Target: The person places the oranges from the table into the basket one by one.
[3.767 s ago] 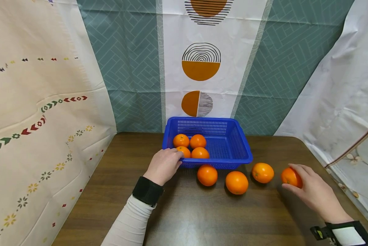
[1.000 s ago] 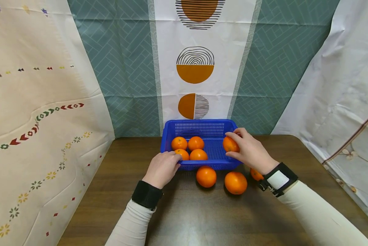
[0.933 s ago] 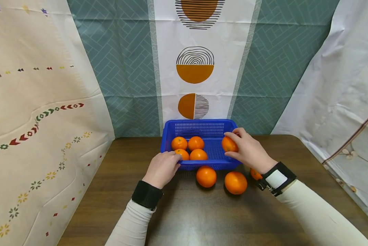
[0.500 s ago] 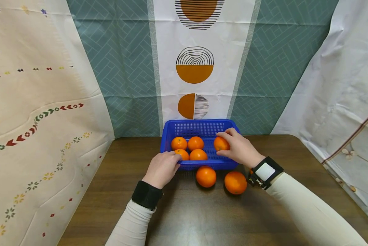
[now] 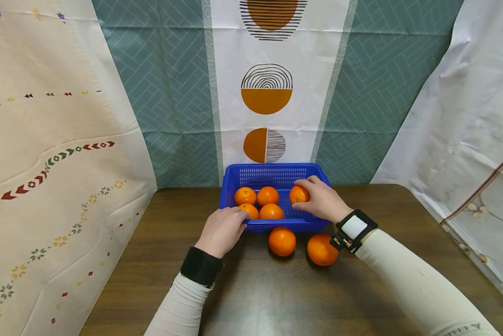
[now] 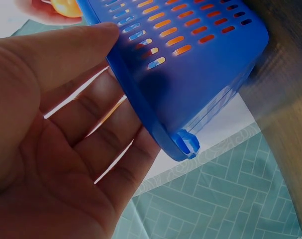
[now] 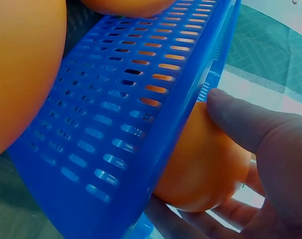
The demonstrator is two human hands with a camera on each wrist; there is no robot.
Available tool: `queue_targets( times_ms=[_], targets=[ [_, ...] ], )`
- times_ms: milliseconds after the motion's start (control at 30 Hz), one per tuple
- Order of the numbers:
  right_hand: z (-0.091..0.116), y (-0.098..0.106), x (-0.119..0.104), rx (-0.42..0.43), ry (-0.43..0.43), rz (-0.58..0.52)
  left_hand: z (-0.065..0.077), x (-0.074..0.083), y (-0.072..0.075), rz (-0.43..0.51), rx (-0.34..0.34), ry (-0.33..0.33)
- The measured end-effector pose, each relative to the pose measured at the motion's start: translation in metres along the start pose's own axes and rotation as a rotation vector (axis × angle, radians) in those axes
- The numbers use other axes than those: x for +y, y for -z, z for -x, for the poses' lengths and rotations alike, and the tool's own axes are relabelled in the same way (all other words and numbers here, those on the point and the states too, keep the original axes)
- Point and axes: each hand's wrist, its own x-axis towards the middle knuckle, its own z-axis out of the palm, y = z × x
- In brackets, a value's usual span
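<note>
My left hand (image 5: 221,232) grips the near left rim of a blue plastic basket (image 5: 295,223). In the left wrist view the thumb (image 6: 86,42) lies at the basket's rim, with the fingers on its other side. My right hand (image 5: 323,201) holds an orange (image 5: 298,194) inside the right half of the basket. The right wrist view shows this orange (image 7: 203,164) between thumb and fingers, partly hidden by the basket wall. Several other oranges (image 5: 271,211) sit together in the basket's left half; left fingertips overlap the nearest left one.
Two oranges stand on the wooden table (image 5: 268,294) before the basket: one orange (image 5: 282,241) close to its front wall, another orange (image 5: 322,250) to the right, near the right wrist strap. A patterned cloth (image 5: 264,51) hangs behind the basket, with more cloth on both sides.
The right hand picked up an orange from the table's right side, carried it into the basket and moved it left. The right forearm now hides another table orange. The left hand stayed on the rim.
</note>
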Motion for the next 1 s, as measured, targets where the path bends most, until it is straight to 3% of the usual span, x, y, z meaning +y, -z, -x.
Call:
queue_targets(
  times_ms=[367,1000],
  targets=[
    [-0.013,-0.004,0.002,-0.033,-0.037,0.060,0.000,-0.001,-0.001,0.000,0.004,0.001],
    [-0.042,0.002,0.003,-0.213,-0.090,-0.007,0.000,0.000,-0.002,-0.006,0.013,-0.004]
  ],
)
